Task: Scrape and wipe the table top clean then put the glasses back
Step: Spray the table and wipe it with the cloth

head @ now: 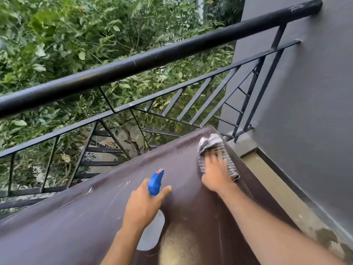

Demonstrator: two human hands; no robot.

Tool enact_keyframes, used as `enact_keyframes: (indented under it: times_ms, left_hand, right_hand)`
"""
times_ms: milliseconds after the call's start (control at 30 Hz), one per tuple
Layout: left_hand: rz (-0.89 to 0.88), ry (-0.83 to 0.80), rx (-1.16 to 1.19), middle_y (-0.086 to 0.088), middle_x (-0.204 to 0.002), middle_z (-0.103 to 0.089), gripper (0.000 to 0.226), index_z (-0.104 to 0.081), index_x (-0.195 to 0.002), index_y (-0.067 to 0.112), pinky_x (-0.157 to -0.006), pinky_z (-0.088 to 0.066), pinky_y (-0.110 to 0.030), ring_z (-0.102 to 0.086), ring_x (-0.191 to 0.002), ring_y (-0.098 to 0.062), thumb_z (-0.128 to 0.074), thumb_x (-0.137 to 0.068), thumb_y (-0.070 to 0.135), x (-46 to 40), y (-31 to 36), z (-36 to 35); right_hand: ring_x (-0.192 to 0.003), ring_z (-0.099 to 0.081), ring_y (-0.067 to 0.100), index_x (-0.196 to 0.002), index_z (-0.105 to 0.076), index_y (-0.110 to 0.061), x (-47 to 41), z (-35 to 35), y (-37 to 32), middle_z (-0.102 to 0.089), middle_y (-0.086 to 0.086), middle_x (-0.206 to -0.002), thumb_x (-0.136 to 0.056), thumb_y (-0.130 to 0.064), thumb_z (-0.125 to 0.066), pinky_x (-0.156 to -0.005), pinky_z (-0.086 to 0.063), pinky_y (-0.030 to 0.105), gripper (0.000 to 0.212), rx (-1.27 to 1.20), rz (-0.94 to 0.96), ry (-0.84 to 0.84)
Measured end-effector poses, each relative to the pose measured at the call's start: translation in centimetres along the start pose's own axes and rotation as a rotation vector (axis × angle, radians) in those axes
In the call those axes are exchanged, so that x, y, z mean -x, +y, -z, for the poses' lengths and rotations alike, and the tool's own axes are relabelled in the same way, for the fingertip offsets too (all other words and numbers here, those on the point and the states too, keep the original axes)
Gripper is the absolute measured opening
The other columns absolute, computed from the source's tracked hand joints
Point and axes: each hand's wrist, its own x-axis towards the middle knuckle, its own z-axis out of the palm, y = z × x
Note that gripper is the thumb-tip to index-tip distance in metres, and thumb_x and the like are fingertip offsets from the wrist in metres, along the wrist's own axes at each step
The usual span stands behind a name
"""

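Note:
A dark brown plastic table top (80, 222) fills the lower part of the view, streaked with pale smears. My left hand (142, 205) grips a spray bottle (155, 181) with a blue trigger head; its clear body shows below my palm. My right hand (216, 174) presses flat on a grey-and-white striped cloth (212, 146) at the table's far right corner. The hand looks blurred. No glasses are in view.
A black metal railing (152, 56) runs along the table's far side, with green bushes beyond and below. A grey wall (305, 111) stands at the right, with a narrow strip of concrete floor (282, 190) between it and the table.

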Motion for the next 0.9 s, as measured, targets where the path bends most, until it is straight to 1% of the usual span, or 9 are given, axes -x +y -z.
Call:
enact_keyframes:
  times_ms: [100, 167, 267, 333, 467, 533, 633, 700, 900]
  left_hand:
    - [-0.003, -0.012, -0.048, 0.010, -0.083, -0.073, 0.038, -0.057, -0.100, 0.036, -0.080, -0.055, -0.040, -0.068, -0.083, -0.016, -0.066, -0.077, 0.065, 0.4, -1.1, 0.0]
    - [-0.015, -0.010, -0.027, 0.007, -0.079, -0.074, 0.035, -0.056, -0.102, 0.038, -0.080, -0.055, -0.040, -0.068, -0.083, -0.013, -0.065, -0.079, 0.063, 0.3, -1.9, -0.1]
    - [-0.034, 0.021, 0.005, 0.007, -0.078, -0.074, 0.032, -0.057, -0.107, 0.038, -0.076, -0.053, -0.036, -0.067, -0.082, -0.010, -0.065, -0.084, 0.059, 0.3, -2.3, 0.0]
    - [-0.030, 0.040, 0.024, 0.006, -0.082, -0.074, 0.032, -0.057, -0.110, 0.038, -0.075, -0.050, -0.035, -0.067, -0.084, -0.009, -0.065, -0.086, 0.057, 0.2, -2.3, 0.0]
    - [-0.006, 0.033, 0.032, 0.015, -0.077, -0.073, 0.030, -0.056, -0.105, 0.036, -0.077, -0.049, -0.035, -0.067, -0.082, -0.006, -0.066, -0.085, 0.057, -0.1, -1.9, -0.1]
    - [-0.008, 0.026, 0.011, 0.017, -0.072, -0.072, 0.030, -0.055, -0.100, 0.034, -0.075, -0.050, -0.034, -0.066, -0.078, -0.004, -0.060, -0.085, 0.060, -0.2, -1.3, -0.3]
    - [-0.002, 0.016, -0.039, 0.013, -0.067, -0.072, 0.036, -0.053, -0.096, 0.032, -0.067, -0.046, -0.029, -0.064, -0.072, -0.001, -0.048, -0.086, 0.066, -0.6, -0.7, -0.5]
    - [0.019, 0.004, -0.048, 0.014, -0.065, -0.071, 0.042, -0.054, -0.091, 0.030, -0.067, -0.047, -0.029, -0.064, -0.070, -0.002, -0.044, -0.085, 0.071, -0.9, -0.7, -0.5]
    - [0.107, -0.006, -0.056, 0.020, -0.061, -0.068, 0.062, -0.057, -0.082, 0.025, -0.075, -0.052, -0.035, -0.067, -0.071, -0.009, -0.037, -0.072, 0.083, -1.2, -3.0, 0.9]
  right_hand:
    - [-0.150, 0.003, 0.043, -0.159, -0.008, -0.022, 1.5, -2.0, -2.7, 0.002, 0.017, -0.165, -0.081, -0.077, -0.038, -0.121, -0.002, 0.056, 0.100, 0.138, 0.063, -0.123]
    - [-0.146, -0.016, 0.044, -0.156, -0.021, -0.027, 3.2, -3.1, -4.9, -0.018, 0.019, -0.162, -0.079, -0.087, -0.026, -0.117, -0.015, 0.056, 0.098, 0.188, 0.155, -0.110]
    - [-0.124, -0.049, 0.043, -0.132, -0.055, -0.027, 4.4, -5.4, -6.1, -0.053, 0.017, -0.130, -0.084, -0.068, -0.053, -0.107, -0.034, 0.054, 0.063, 0.205, 0.336, 0.057]
    - [-0.134, -0.042, 0.048, -0.123, -0.058, -0.024, 2.8, -6.4, -5.2, -0.050, 0.019, -0.136, -0.081, -0.055, -0.060, -0.114, -0.029, 0.061, 0.052, 0.158, 0.407, 0.133]
    - [-0.152, -0.011, 0.035, -0.149, -0.033, -0.031, -3.7, -4.5, -2.6, -0.025, 0.009, -0.163, -0.093, -0.050, -0.033, -0.121, -0.015, 0.056, 0.059, 0.144, 0.415, 0.096]
    - [-0.152, -0.006, 0.033, -0.155, -0.021, -0.032, -7.1, -2.9, -0.9, -0.018, 0.008, -0.165, -0.096, -0.052, -0.019, -0.123, -0.009, 0.055, 0.063, 0.145, 0.272, 0.124]
    - [-0.152, 0.003, 0.036, -0.158, -0.001, -0.033, -9.6, -2.0, 1.2, -0.002, 0.013, -0.166, -0.101, -0.054, -0.016, -0.122, 0.001, 0.055, 0.063, 0.184, 0.079, 0.144]
    - [-0.152, 0.008, 0.036, -0.158, 0.002, -0.033, -9.5, -2.3, 1.5, 0.002, 0.012, -0.166, -0.102, -0.056, -0.018, -0.121, 0.007, 0.052, 0.064, 0.205, 0.067, 0.151]
    - [-0.152, 0.011, 0.033, -0.159, -0.001, -0.032, -7.6, -2.2, 0.5, 0.002, 0.008, -0.167, -0.102, -0.054, -0.021, -0.123, 0.002, 0.052, 0.064, 0.202, 0.023, 0.097]
